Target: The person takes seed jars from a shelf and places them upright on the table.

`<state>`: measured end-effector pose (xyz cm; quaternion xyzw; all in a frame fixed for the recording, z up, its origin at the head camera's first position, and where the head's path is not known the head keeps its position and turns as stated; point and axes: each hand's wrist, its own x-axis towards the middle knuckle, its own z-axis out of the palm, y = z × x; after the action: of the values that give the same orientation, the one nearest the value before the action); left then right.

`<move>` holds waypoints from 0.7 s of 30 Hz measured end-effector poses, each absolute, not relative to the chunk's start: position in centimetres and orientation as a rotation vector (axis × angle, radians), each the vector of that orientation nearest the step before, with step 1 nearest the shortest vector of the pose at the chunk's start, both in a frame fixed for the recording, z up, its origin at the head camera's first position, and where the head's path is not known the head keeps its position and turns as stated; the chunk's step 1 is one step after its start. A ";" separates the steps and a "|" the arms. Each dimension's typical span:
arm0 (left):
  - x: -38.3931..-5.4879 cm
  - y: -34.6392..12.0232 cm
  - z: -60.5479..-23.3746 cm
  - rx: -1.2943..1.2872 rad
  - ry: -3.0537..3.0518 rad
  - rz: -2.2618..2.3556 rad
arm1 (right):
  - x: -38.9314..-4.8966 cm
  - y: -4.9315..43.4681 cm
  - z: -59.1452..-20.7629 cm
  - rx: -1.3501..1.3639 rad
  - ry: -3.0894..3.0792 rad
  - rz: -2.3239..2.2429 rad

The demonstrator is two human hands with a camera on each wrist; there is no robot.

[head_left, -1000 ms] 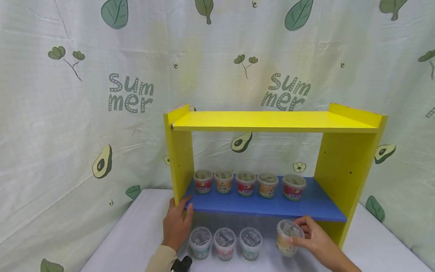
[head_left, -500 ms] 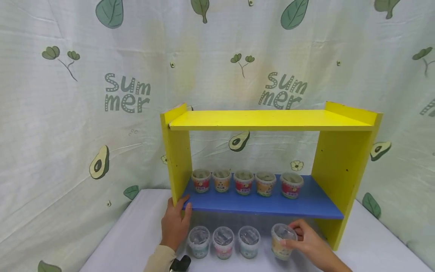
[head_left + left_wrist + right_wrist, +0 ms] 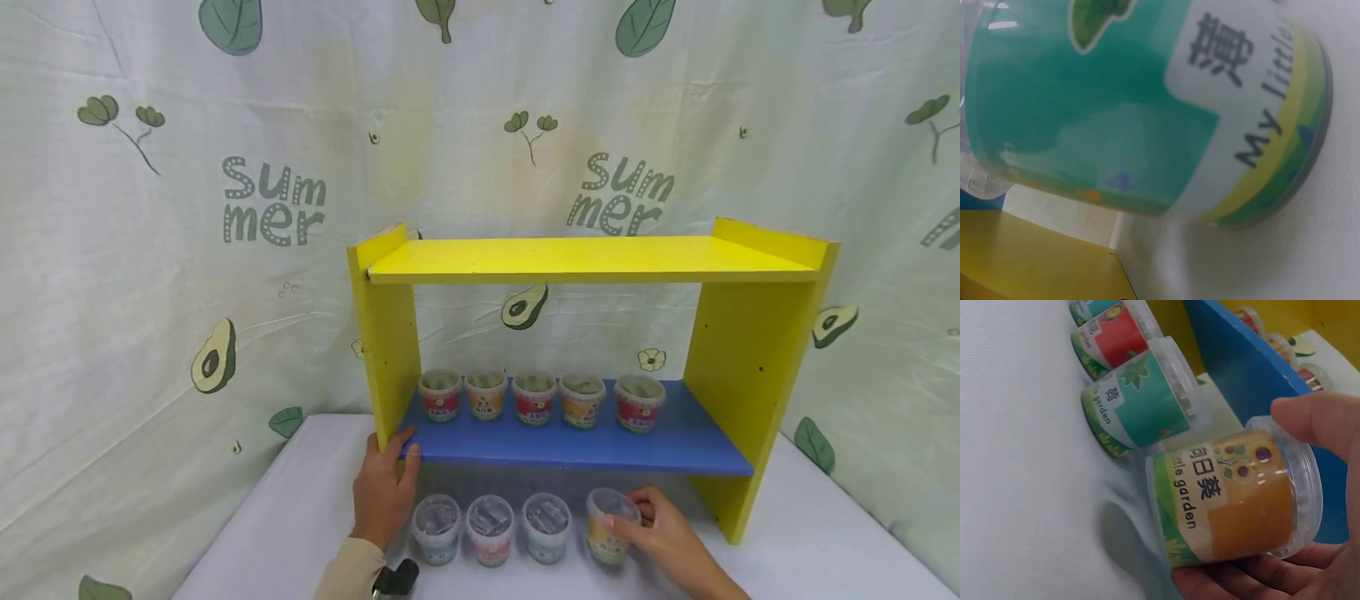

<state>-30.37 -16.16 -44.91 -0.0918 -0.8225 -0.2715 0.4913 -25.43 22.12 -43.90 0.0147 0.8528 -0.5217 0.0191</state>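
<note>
Head view, right hand: the right hand (image 3: 663, 533), toward five o'clock, has its thumb and fingers clamped on the orange-labelled round clear plastic cup (image 3: 606, 537).
Head view, held cup: just beyond the three o'clock end of a row of three lidded clear plastic cups (image 3: 491, 546) with teal, pink and teal labels, all upright on the white table (image 3: 277, 500); I cannot tell whether its base touches down.
Head view, left hand: the left hand (image 3: 381, 500), at seven o'clock, grips the lower front corner of the yellow wooden shelf unit (image 3: 585, 258); a beige sleeve (image 3: 348, 571) covers the forearm.
Head view, blue board: five round plastic cups (image 3: 534, 408), labelled red and orange in turn, stand along the flat blue shelf board (image 3: 547, 450), at twelve o'clock from the row.
Left wrist view, teal label: one teal-labelled cup looms close, printed "My little", with a yellow panel (image 3: 1035, 256) at eight o'clock.
Right wrist view, grip: thumb (image 3: 1316, 419) on the lid side at one o'clock, fingers (image 3: 1254, 581) under the cup at six; the nearest teal cup stands just beside it at ten.
</note>
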 end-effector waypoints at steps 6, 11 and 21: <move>-30.4 -16.2 -44.8 -0.214 -2.015 -0.669 | -25.5 21.8 -44.5 0.059 2.681 -1.672; -30.5 -16.2 -44.9 -0.201 -2.029 -0.671 | -25.5 21.5 -45.2 0.030 2.715 -1.686; -30.3 -16.0 -44.7 -0.185 -2.051 -0.685 | -25.4 20.8 -45.7 -0.037 2.647 -1.787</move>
<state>-30.29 -16.04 -44.67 -0.0755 -0.8358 -0.2790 0.4669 -25.36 20.84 -45.66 -0.0117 0.8284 -0.5593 -0.0262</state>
